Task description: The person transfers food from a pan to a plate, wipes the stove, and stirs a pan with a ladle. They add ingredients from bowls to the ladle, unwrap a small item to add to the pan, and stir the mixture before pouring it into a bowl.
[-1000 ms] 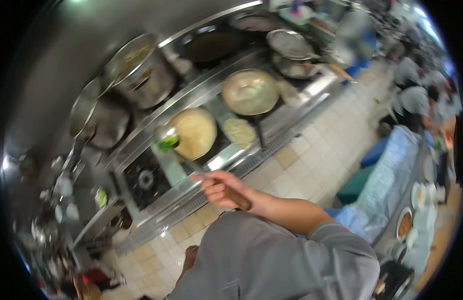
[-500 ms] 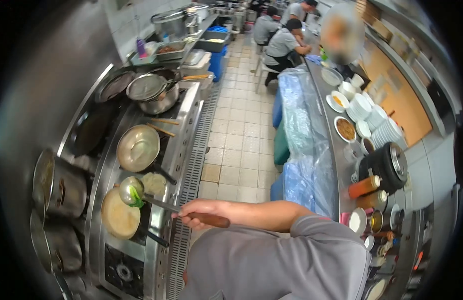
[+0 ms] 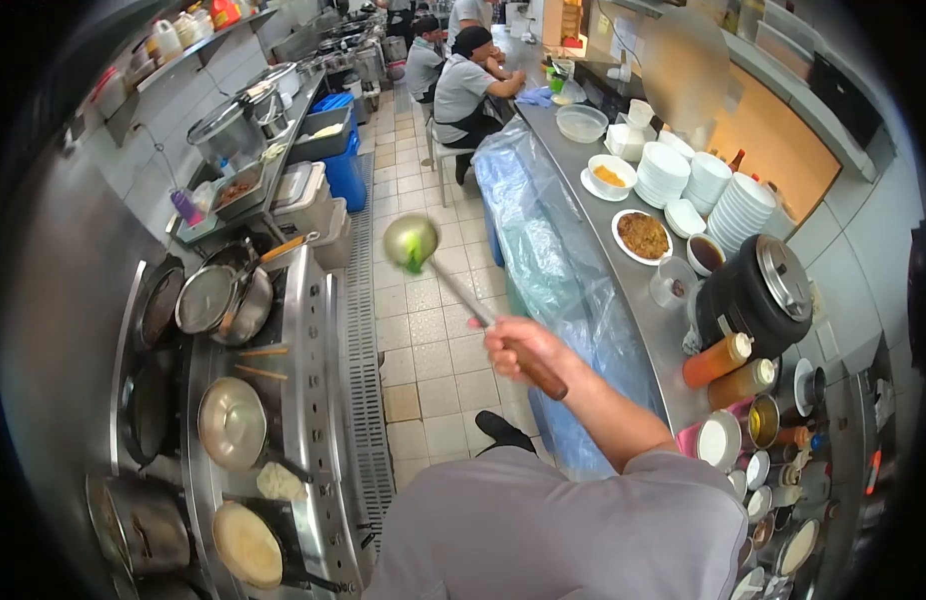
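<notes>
My right hand (image 3: 528, 350) is closed around the wooden handle of a long metal ladle (image 3: 463, 290). The ladle's bowl hangs over the floor aisle, and bright green leafy vegetable (image 3: 414, 252) rests in it. Below and to the left, a pan (image 3: 248, 544) with a pale cream-coloured filling sits on the stove, with a metal wok (image 3: 233, 424) behind it. Beside that pan lies a crumpled pale cloth (image 3: 281, 482). My left hand is out of sight.
Along the right counter (image 3: 623, 290) stand a white plate of brown food (image 3: 643, 237), a bowl of orange food (image 3: 610, 177), stacked white bowls (image 3: 666, 170), sauce bottles (image 3: 718, 360) and a black soup warmer (image 3: 753, 300). Two people (image 3: 471, 85) sit farther back. A strainer (image 3: 207, 298) lies across a pot.
My right hand has swung the ladle with the greens from over the stove toward the right, above the aisle. The view has turned toward the right counter.
</notes>
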Motion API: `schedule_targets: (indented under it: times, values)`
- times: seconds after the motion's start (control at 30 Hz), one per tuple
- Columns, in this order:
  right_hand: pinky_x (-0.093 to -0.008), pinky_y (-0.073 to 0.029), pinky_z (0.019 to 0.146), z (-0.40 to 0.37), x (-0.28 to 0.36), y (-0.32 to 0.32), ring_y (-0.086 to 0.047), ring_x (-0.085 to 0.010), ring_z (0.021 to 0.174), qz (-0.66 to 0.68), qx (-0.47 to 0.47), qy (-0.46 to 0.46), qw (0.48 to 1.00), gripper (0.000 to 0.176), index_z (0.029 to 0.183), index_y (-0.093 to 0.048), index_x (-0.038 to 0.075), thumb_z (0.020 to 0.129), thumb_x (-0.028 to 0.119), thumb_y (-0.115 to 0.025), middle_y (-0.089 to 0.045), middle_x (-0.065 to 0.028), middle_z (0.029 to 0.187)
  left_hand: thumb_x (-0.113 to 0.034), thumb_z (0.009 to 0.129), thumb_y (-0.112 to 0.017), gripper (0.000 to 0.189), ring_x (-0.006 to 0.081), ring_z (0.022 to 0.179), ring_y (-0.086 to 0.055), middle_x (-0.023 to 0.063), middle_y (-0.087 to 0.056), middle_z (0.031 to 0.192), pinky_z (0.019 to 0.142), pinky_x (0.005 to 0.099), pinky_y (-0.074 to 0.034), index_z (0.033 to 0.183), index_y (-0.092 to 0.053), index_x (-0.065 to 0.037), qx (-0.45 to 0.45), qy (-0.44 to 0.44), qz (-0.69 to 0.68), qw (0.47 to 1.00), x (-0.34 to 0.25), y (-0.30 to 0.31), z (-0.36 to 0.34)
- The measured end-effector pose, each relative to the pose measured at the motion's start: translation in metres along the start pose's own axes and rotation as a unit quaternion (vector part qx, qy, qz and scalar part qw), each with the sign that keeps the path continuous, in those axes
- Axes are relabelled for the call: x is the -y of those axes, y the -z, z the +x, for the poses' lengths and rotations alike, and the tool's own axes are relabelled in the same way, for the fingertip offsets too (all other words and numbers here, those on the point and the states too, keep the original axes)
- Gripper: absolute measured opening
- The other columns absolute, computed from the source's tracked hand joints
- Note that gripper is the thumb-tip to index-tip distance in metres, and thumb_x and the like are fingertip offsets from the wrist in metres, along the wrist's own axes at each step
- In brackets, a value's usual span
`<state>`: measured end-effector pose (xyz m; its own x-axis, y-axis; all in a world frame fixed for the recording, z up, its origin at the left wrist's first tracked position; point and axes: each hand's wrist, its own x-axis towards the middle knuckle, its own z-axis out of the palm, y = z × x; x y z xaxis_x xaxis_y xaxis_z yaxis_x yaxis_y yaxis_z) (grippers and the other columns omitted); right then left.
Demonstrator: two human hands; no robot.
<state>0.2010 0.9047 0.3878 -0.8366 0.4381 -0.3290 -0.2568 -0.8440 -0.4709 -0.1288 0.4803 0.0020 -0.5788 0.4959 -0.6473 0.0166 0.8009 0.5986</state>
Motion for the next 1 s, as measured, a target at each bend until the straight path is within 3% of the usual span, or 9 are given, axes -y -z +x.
schedule_targets:
  times: [0.17,0.3,0.43,0.6,0.7,0.8,0.87,0.97,1.0]
  values:
    - [-0.0247,-0.037,0.049,-0.023,0.151,0.068,-0.048,-0.0080,0.055,-0.141,-0.152,0.215,0.954,0.039,0.127,-0.050,0.007,0.090,0.017,-0.058,-0.052,0.0019,0.073,-0.024,0.091,-0.069,0.031,0.0148,0.080,-0.060,0.0073,-0.067,0.090,0.073,0.0305,-0.049,0.114,-0.068,-0.003,0.011,-0.018,0.081,0.997,-0.058,-0.043,0.042]
    - [-0.0251,-0.039,0.047,-0.041,0.249,0.124,-0.050,-0.0094,0.053,-0.170,-0.232,0.303,0.909,0.037,0.126,-0.049,0.002,0.091,0.010,-0.056,-0.053,0.0003,0.071,-0.025,0.091,-0.069,0.033,0.0151,0.081,-0.061,0.0075,-0.068,0.092,0.074,0.0306,-0.050,0.115,-0.068,-0.003,0.011,-0.047,0.116,0.992,-0.077,-0.061,0.061]
    - [-0.0271,-0.043,0.045,-0.039,0.304,0.198,-0.053,-0.0120,0.050,-0.223,-0.337,0.327,0.854,0.022,0.109,-0.054,0.002,0.089,0.009,-0.058,-0.054,-0.0021,0.071,-0.026,0.090,-0.070,0.034,0.0153,0.082,-0.062,0.0078,-0.068,0.093,0.074,0.0308,-0.050,0.116,-0.068,-0.003,0.009,-0.087,0.092,0.992,-0.084,-0.068,0.075]
    - [-0.0303,-0.045,0.044,-0.018,0.312,0.303,-0.053,-0.0156,0.048,-0.289,-0.465,0.328,0.770,0.010,0.091,-0.055,0.002,0.086,0.008,-0.060,-0.055,-0.0054,0.069,-0.030,0.090,-0.070,0.035,0.0193,0.092,-0.066,0.0107,-0.071,0.103,0.080,0.0323,-0.052,0.116,-0.070,-0.007,-0.009,-0.021,0.031,0.999,-0.124,-0.071,0.049]
    - [-0.0305,-0.044,0.043,-0.011,0.300,0.327,-0.053,-0.0154,0.047,-0.313,-0.500,0.283,0.756,0.004,0.085,-0.053,0.003,0.084,0.005,-0.056,-0.055,-0.0058,0.066,-0.032,0.094,-0.063,0.034,0.0288,0.098,-0.068,0.0150,-0.071,0.109,0.086,0.0378,-0.052,0.114,-0.071,-0.006,-0.052,-0.005,0.189,0.981,-0.111,-0.067,0.048]
    - [-0.0329,-0.046,0.044,0.003,0.292,0.322,-0.055,-0.0165,0.047,-0.314,-0.544,0.313,0.712,0.006,0.088,-0.054,0.001,0.083,0.004,-0.055,-0.056,-0.0068,0.068,-0.034,0.094,-0.062,0.035,0.0301,0.099,-0.068,0.0156,-0.070,0.110,0.087,0.0388,-0.051,0.115,-0.071,-0.006,-0.052,0.011,0.197,0.979,-0.103,-0.064,0.038]
    - [-0.0339,-0.048,0.044,0.014,0.289,0.320,-0.057,-0.0180,0.048,-0.399,-0.598,0.343,0.605,0.010,0.094,-0.054,0.001,0.085,0.005,-0.055,-0.056,-0.0072,0.068,-0.035,0.095,-0.061,0.036,0.0311,0.099,-0.067,0.0160,-0.070,0.110,0.087,0.0394,-0.051,0.115,-0.070,-0.006,-0.050,0.018,0.201,0.978,-0.096,-0.065,0.031]
    - [-0.0338,-0.049,0.045,0.046,0.274,0.347,-0.058,-0.0189,0.048,-0.449,-0.563,0.438,0.538,0.016,0.102,-0.052,0.002,0.088,0.007,-0.056,-0.056,-0.0079,0.068,-0.036,0.095,-0.060,0.038,0.0324,0.100,-0.067,0.0167,-0.070,0.110,0.088,0.0404,-0.051,0.115,-0.070,-0.006,-0.043,0.024,0.210,0.977,-0.086,-0.068,0.024]
    - [-0.0321,-0.047,0.044,0.051,0.266,0.313,-0.057,-0.0173,0.048,-0.417,-0.552,0.408,0.596,0.025,0.113,-0.049,0.003,0.090,0.008,-0.056,-0.057,-0.0082,0.071,-0.036,0.095,-0.059,0.038,0.0329,0.100,-0.067,0.0169,-0.070,0.110,0.088,0.0407,-0.051,0.115,-0.070,-0.006,-0.037,0.024,0.214,0.976,-0.082,-0.071,0.024]
